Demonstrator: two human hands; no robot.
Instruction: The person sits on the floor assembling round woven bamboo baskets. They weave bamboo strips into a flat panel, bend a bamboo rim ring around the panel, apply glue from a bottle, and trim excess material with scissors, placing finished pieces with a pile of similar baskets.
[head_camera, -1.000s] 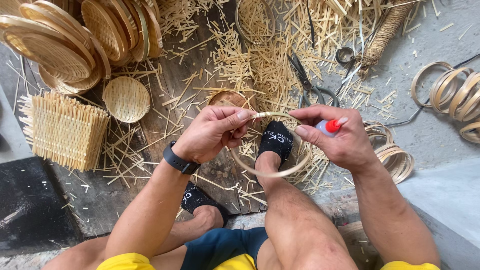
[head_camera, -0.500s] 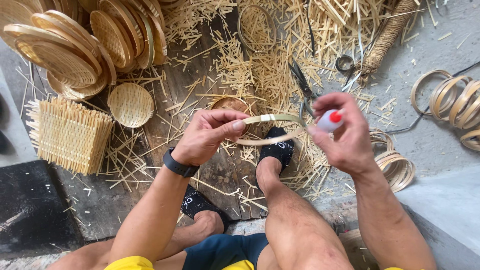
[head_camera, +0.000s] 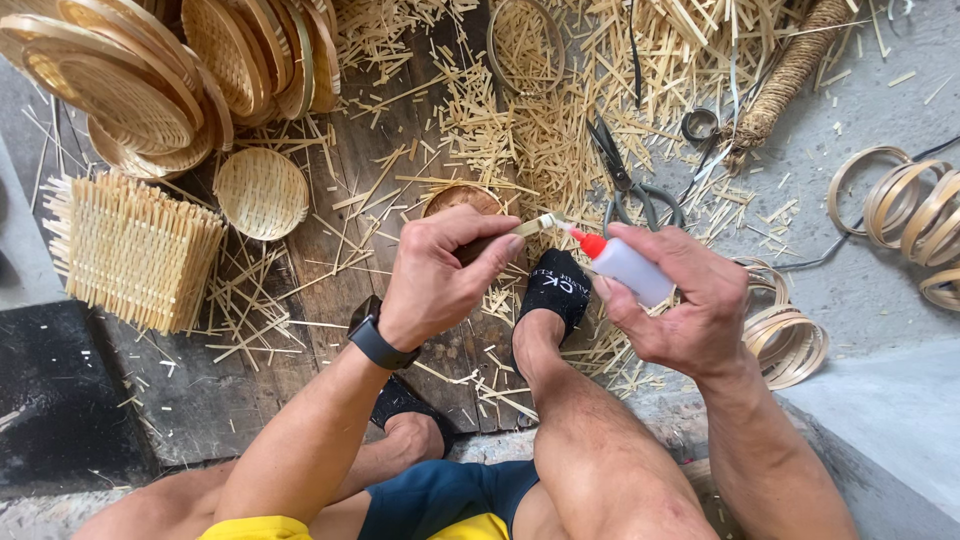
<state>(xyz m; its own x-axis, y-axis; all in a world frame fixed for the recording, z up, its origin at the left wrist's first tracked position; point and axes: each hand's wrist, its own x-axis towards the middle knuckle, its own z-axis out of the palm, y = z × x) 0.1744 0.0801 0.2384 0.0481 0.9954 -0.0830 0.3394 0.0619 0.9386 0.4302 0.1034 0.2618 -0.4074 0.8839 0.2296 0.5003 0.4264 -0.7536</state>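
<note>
Bamboo strip (head_camera: 530, 228) sits pinched in the left hand (head_camera: 440, 275), above the boards' middle, over a black-socked foot (head_camera: 556, 290). Right hand (head_camera: 690, 305) fingers wrap a small glue bottle (head_camera: 625, 265), red tip touching the strip. Scissors (head_camera: 630, 180) and bamboo offcuts (head_camera: 560, 120) lie beyond.

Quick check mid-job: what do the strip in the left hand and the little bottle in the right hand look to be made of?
The strip, pinched in the left hand, looks like split bamboo or a similar cane: pale yellow, matte, flat and thin, matching the offcuts littering the boards. The bottle in the right hand looks like soft plastic: smooth, whitish and slightly translucent, with a glossy red pointed nozzle.
</note>
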